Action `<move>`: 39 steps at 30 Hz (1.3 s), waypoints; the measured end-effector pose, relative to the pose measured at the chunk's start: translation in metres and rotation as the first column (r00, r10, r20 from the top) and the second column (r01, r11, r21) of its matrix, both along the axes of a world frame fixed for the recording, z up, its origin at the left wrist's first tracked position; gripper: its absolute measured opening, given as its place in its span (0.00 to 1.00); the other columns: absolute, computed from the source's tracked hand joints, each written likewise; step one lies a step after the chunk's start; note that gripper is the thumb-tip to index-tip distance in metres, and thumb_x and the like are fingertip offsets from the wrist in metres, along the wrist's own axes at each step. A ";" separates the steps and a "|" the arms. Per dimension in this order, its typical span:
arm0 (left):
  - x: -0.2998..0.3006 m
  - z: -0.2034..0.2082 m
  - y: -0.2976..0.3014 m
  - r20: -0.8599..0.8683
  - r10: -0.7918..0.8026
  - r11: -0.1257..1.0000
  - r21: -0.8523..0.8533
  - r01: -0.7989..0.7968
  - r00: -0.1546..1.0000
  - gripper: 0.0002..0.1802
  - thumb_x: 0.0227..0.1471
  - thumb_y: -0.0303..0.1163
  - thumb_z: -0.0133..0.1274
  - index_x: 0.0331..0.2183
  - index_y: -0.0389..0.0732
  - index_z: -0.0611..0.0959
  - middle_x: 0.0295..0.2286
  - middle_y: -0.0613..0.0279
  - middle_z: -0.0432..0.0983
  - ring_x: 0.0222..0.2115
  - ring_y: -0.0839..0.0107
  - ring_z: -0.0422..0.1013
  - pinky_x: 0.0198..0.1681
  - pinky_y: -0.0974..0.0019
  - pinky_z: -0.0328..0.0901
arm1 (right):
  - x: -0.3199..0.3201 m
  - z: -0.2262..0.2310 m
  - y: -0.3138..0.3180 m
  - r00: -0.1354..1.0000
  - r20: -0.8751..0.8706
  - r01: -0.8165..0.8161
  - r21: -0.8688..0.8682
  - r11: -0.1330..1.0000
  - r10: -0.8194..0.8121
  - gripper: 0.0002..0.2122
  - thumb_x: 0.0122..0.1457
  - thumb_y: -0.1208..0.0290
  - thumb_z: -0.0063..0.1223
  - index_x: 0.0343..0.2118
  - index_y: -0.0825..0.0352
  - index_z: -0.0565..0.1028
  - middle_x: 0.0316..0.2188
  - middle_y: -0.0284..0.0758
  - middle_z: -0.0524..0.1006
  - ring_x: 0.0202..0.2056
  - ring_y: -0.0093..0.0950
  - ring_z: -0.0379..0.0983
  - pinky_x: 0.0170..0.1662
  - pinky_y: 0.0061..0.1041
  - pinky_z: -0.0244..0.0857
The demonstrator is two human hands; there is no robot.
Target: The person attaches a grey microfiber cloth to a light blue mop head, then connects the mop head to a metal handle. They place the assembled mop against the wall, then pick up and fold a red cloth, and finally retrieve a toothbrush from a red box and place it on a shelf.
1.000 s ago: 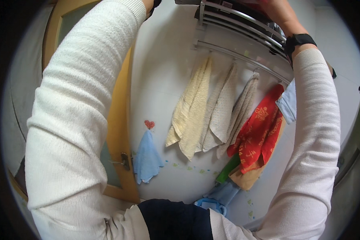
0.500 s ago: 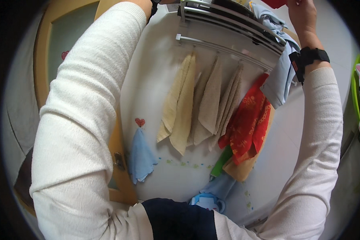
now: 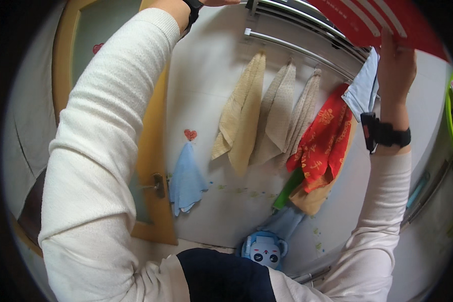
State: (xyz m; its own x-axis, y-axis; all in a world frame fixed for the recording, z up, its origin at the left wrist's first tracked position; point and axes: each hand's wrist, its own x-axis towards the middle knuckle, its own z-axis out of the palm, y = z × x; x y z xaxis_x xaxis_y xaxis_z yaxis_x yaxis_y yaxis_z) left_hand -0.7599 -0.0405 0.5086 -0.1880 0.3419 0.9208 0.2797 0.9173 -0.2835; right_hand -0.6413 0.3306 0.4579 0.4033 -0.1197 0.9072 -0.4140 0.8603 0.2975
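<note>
A red flat piece with white stripes (image 3: pixel 357 20) spreads across the upper right; its kind I cannot make out, since the top edge cuts it off. My right hand (image 3: pixel 398 75) is raised and closed on its lower edge. At the top edge, my left hand (image 3: pixel 217 2) is mostly out of the picture, so its fingers cannot be read. It is left of the white wall rack (image 3: pixel 307 55). A light blue cloth (image 3: pixel 362 83) hangs from the rack's right end, beside my right wrist.
Beige towels (image 3: pixel 244 110), a red patterned cloth (image 3: pixel 324 136) and a blue cloth (image 3: pixel 187 176) hang along the wall. A wooden-framed door (image 3: pixel 153 216) stands at left. Below is a blue item with a cartoon face (image 3: pixel 265 251).
The red piece has come down into view with my right hand, which has lowered. The light blue cloth covers less of the rack top. The whole view has shifted slightly.
</note>
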 end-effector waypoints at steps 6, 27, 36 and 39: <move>0.021 -0.055 -0.026 -0.092 -0.271 0.962 -0.026 0.270 0.958 0.29 0.49 0.44 0.52 0.52 0.47 0.70 0.54 0.41 0.59 0.56 0.44 0.55 0.58 0.50 0.52 | -0.015 -0.090 -0.051 0.961 -0.052 -0.263 0.114 0.958 0.270 0.11 0.55 0.72 0.57 0.39 0.71 0.71 0.30 0.39 0.76 0.29 0.30 0.72 0.34 0.26 0.65; 0.050 -0.457 -0.080 -0.525 -0.838 -0.545 0.821 -0.173 0.149 0.32 0.55 0.37 0.50 0.55 0.33 0.60 0.54 0.49 0.61 0.55 0.58 0.60 0.59 0.52 0.55 | -0.144 -0.388 -0.196 0.441 0.875 -0.644 0.155 0.749 0.199 0.18 0.43 0.68 0.59 0.40 0.63 0.74 0.39 0.35 0.72 0.40 0.35 0.70 0.43 0.36 0.67; 0.038 -0.483 -0.090 -0.483 -0.787 -0.591 0.770 -0.243 0.384 0.28 0.58 0.47 0.41 0.52 0.36 0.65 0.48 0.53 0.68 0.47 0.63 0.68 0.50 0.58 0.65 | -0.187 -0.384 -0.187 0.364 0.925 -0.695 0.190 0.693 0.112 0.20 0.46 0.62 0.60 0.44 0.60 0.73 0.44 0.36 0.70 0.46 0.38 0.67 0.54 0.48 0.58; 0.024 -0.498 -0.098 -0.478 -0.784 -0.596 0.758 -0.265 0.396 0.29 0.58 0.49 0.40 0.52 0.38 0.65 0.48 0.53 0.69 0.46 0.63 0.69 0.49 0.58 0.66 | -0.192 -0.394 -0.194 0.282 0.959 -0.702 0.183 0.689 0.033 0.22 0.45 0.62 0.61 0.44 0.61 0.72 0.46 0.38 0.69 0.47 0.39 0.66 0.55 0.48 0.57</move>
State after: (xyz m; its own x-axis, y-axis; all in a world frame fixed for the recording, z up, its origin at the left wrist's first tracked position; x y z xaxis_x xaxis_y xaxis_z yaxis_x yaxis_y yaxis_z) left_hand -0.7354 -0.1387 0.0102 -0.9745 -0.2164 -0.0601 0.1167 -0.7166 0.6876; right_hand -0.8332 0.1368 0.0637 -0.3960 -0.7264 0.5617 -0.9151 0.3632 -0.1754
